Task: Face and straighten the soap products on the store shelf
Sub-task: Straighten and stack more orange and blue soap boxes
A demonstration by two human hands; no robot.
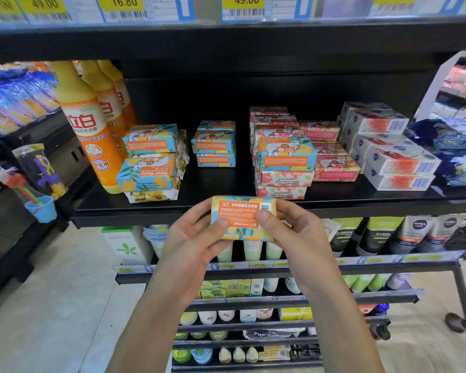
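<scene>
Soap bar pinched between left hand and right hand.

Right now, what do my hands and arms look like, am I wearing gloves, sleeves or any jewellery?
Both are bare. The left hand and right hand have no gloves and no rings that show. The left forearm and right forearm carry no sleeve, watch or bracelet down to the picture's bottom edge. The thumbnails look short and unpainted.

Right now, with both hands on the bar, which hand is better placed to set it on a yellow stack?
Left, probably. The yellow stacks lie up and left of the bar, nearer the left hand; the right hand sits under the pink stacks and would have to cross.
</scene>
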